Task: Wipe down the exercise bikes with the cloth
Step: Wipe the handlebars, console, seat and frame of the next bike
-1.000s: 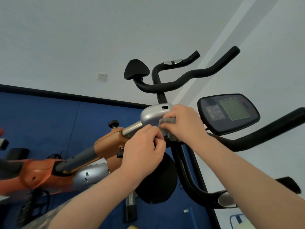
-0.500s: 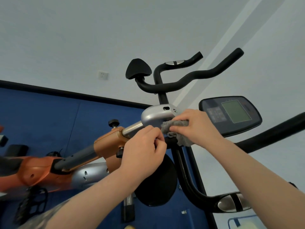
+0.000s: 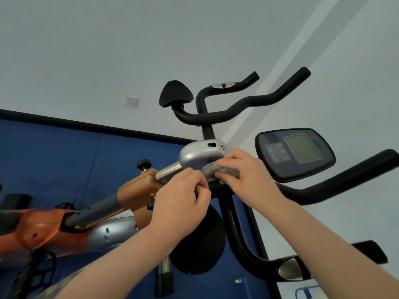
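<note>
Right hand (image 3: 244, 175) is curled round the bunched grey fuzzy cloth (image 3: 220, 172), pressing it against the lower edge of the silver moulded plastic stem cover (image 3: 197, 155) of the orange-framed exercise bike (image 3: 138, 190). At its nine o'clock, the left hand (image 3: 183, 199) is curled too, fingertips pinched at the cloth's near end or the bar beneath; I can't tell which. To do this well, I'd say keep the cloth folded thick, drag it right round the cover's underside and seam, and steady the stem with the left. Outward now: at three o'clock, the black oval display console (image 3: 295, 154) sits close, an easy thing to knock. At twelve, black curved foam handlebars (image 3: 237, 108) arch overhead. At six, a black round pad (image 3: 200, 251) crowds the space below the wrists.
</note>
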Available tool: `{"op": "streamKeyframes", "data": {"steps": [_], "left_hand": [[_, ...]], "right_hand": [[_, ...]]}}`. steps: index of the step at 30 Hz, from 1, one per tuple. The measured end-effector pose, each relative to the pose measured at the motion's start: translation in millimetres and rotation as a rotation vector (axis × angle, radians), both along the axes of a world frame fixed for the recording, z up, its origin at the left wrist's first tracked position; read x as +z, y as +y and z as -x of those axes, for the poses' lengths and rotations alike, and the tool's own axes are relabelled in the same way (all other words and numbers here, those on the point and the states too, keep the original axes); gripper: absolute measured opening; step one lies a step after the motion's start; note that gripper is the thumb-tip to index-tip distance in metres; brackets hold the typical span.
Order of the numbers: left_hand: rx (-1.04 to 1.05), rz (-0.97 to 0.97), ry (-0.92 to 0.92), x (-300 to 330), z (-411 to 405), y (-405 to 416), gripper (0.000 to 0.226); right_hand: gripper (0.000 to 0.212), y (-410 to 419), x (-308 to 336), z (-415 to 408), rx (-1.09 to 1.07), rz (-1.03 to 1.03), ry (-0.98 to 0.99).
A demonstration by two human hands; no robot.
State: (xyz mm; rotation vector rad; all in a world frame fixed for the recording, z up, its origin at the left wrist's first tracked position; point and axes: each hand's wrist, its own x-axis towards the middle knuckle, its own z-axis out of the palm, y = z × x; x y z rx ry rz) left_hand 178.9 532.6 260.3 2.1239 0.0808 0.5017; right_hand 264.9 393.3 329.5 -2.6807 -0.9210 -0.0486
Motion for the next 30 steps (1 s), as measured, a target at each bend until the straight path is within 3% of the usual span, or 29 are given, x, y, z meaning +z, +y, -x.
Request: {"op": "streamKeyframes", "data": {"steps": [3, 8, 12, 17, 19, 22, 25, 28, 30], "left_hand": [[0.011, -0.017, 0.004, 1, -1, 0, 0.016], [0.013, 0.009, 0.011, 0, 0, 0, 0.014], [0.006, -0.001, 0.020, 0, -2, 0, 0.017], [0.025, -0.010, 0.017, 0, -1, -1, 0.020], [0.025, -0.001, 0.013, 1, -1, -1, 0.020], [0.017, 0.009, 0.019, 1, -2, 0, 0.020], [0.017, -0.007, 0.018, 0, -1, 0, 0.020], [0.010, -0.006, 0.017, 1, -1, 1, 0.020], [0.012, -0.003, 0.018, 1, -1, 1, 0.021]], "right_hand": [[0.023, -4, 5, -6, -0.010, -0.003, 0.038], [0.013, 17, -5, 1, -0.023, 0.075, -0.099], [0.013, 12, -4, 0, -0.056, -0.002, -0.010], [0.018, 37, -12, 5, -0.068, 0.144, -0.088], [0.017, 21, -8, 3, -0.034, 0.082, 0.004], [0.017, 11, 0, -16, -0.154, -0.043, 0.031], [0.019, 12, -5, -12, -0.184, -0.028, -0.019], [0.019, 5, 5, -12, -0.109, -0.048, 0.145], [0.017, 13, 8, -22, -0.142, -0.017, 0.149]]}}
